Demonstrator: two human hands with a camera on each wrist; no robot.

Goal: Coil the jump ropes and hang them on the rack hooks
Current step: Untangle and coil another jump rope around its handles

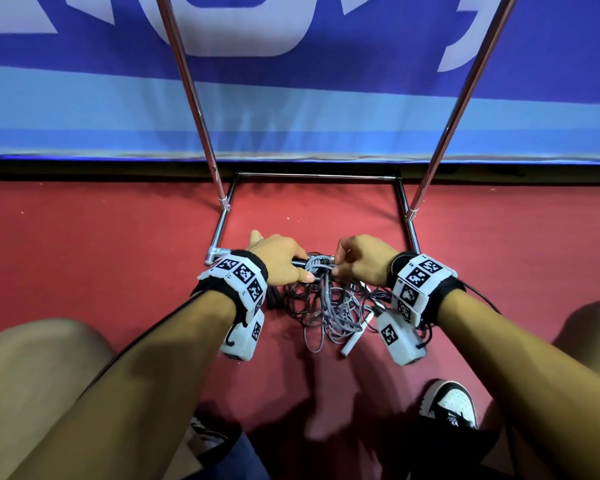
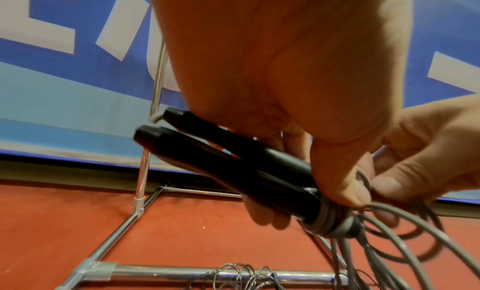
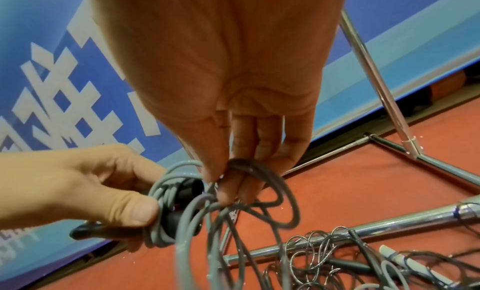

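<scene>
Your left hand (image 1: 280, 260) gripped two black handles (image 2: 233, 167), gray rope (image 3: 182, 212) wound round; right hand (image 1: 362, 259) pinched a loop.

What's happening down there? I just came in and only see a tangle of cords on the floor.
A person crouched by a metal rack is coiling a jump rope. The left hand grips two black handles together, and the right hand pinches a loop of the grey rope, already wound several turns around the handle ends. More ropes lie tangled on the red floor below. No hook or hung rope is in view.
</scene>
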